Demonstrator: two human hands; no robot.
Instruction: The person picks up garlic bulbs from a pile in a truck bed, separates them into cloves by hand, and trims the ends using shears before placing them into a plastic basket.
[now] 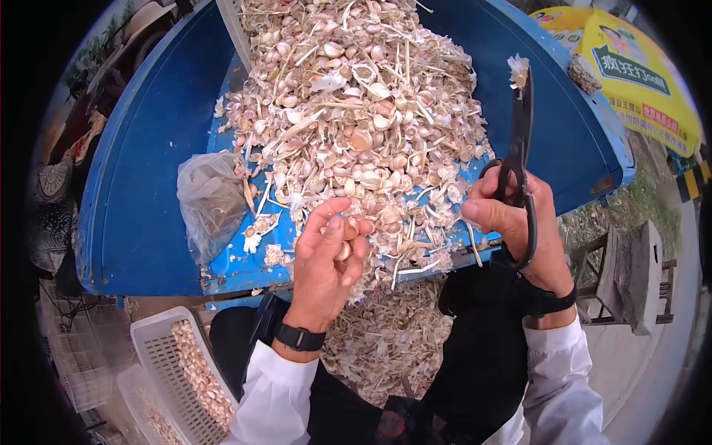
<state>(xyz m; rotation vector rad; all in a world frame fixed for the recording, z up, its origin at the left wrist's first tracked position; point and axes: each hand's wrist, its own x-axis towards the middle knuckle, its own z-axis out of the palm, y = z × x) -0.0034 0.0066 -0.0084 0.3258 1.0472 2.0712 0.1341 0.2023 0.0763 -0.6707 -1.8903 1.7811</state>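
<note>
My left hand (pixel 320 263) is closed around a few garlic cloves (pixel 345 239), just over the near edge of a large heap of garlic (pixel 363 141). Loose cloves, papery skins and dry stalks make up the heap. Off to the right, my right hand (pixel 547 237) grips black-handled scissors (pixel 523 126), fingers through the loops and blades pointing away from me. A pale, frayed garlic scrap (pixel 518 72) sits at the blade tips. The scissors are apart from the heap.
The heap lies on a blue metal bed (pixel 141 193). A clear plastic bag (pixel 211 200) rests left of it. Below left, a white basket (pixel 141 337) holds cloves. Skins and stalks (pixel 389 330) lie between my legs. A wooden stool (pixel 630 274) and yellow canopy (pixel 630 44) are at right.
</note>
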